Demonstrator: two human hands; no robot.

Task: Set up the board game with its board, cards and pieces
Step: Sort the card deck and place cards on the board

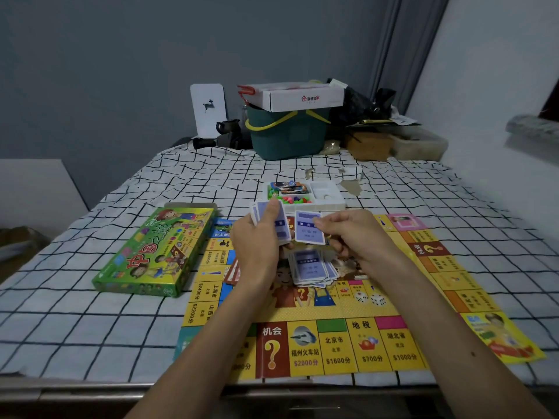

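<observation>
Game cards, blue-printed: small fan (282, 226) gripped in left hand (257, 241), thumb laid across its top; single card (308, 231) pinched at its right edge by right hand (355, 234), just beside the fan. Directly below, loose pile of like cards (311, 267) lying on centre of yellow game board (335, 343), spread flat on checked cloth (136, 334). Left of board, green game box (154, 252). Beyond board, at its far edge, white tray (328, 196) with coloured pieces (292, 200). At far end, green basket (287, 137) under white carton (302, 98).
</observation>
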